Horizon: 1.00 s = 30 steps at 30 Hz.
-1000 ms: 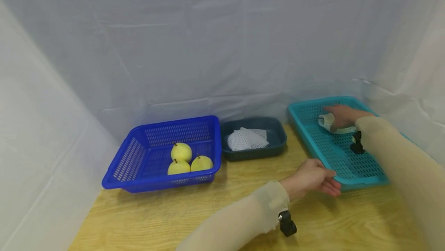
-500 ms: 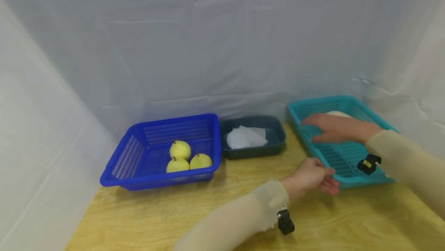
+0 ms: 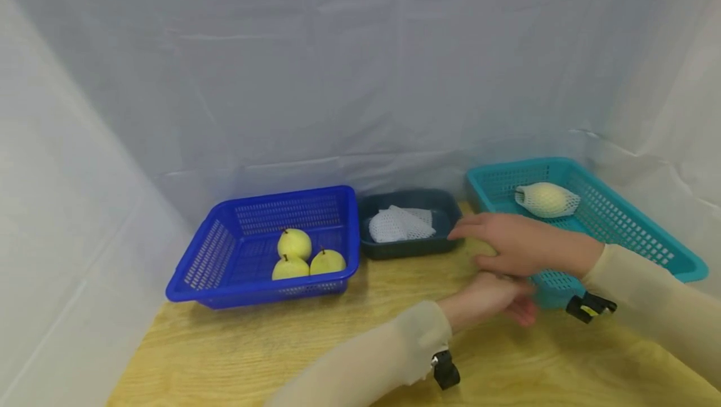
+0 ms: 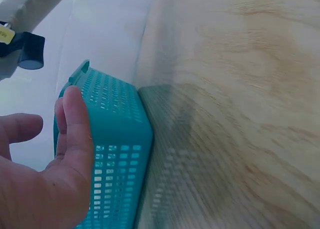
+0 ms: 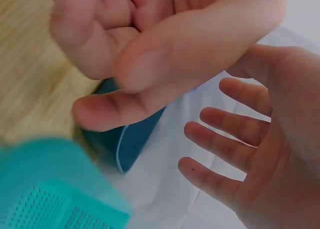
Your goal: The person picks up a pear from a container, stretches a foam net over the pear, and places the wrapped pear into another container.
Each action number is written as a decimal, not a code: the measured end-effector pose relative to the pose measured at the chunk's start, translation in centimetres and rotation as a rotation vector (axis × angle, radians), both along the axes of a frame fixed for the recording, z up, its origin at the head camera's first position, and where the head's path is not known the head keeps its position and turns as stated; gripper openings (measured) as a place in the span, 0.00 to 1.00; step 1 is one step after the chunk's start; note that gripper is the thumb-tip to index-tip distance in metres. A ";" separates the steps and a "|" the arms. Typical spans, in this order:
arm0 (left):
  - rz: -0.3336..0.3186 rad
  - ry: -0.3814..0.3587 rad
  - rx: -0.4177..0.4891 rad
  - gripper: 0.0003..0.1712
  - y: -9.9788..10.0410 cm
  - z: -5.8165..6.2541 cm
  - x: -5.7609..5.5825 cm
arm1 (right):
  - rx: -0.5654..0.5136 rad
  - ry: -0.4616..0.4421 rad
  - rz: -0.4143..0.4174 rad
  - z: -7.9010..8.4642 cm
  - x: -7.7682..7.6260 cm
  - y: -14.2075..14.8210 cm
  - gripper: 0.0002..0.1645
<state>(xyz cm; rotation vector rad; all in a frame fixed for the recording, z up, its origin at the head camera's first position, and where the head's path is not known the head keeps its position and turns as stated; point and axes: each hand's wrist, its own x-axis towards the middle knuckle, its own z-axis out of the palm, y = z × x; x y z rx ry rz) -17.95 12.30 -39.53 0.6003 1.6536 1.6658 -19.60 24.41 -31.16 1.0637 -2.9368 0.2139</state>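
Observation:
In the head view my left hand (image 3: 487,297) is at the near left corner of the teal basket (image 3: 633,231). The left wrist view shows this hand (image 4: 55,184) with nothing in it, thumb apart from its fingers (image 4: 77,124), beside the basket's wall (image 4: 120,124). My right hand (image 3: 521,244) passes just above the left one, reaching left toward the dark green tray (image 3: 414,247). Its fingers (image 5: 220,146) are spread and hold nothing in the right wrist view. A pear in a white foam net (image 3: 546,200) lies inside the teal basket.
White foam net sleeves (image 3: 401,224) lie in the dark tray. Left of it stands a blue basket (image 3: 253,294) with three yellow pears (image 3: 295,244) at its right end. White sheeting (image 3: 360,81) encloses the wooden table (image 3: 253,344) at the back and sides.
My right hand has let go of the netted pear in the teal basket and moved left and nearer. My left hand has shifted slightly left and down from the basket's corner.

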 end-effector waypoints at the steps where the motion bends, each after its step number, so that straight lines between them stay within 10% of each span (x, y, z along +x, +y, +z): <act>1: 0.001 -0.006 -0.002 0.11 -0.5 0.0 0.1 | -0.009 0.003 0.005 0.0 0.2 -0.3 0.28; 18: 0.041 -0.024 -0.043 0.13 -9.7 0.7 0.6 | -0.189 0.173 0.077 -1.3 2.6 -4.1 0.18; 30: 0.103 0.220 -0.168 0.08 -14.3 1.9 1.0 | -0.430 0.091 -0.076 -2.9 3.3 -5.4 0.16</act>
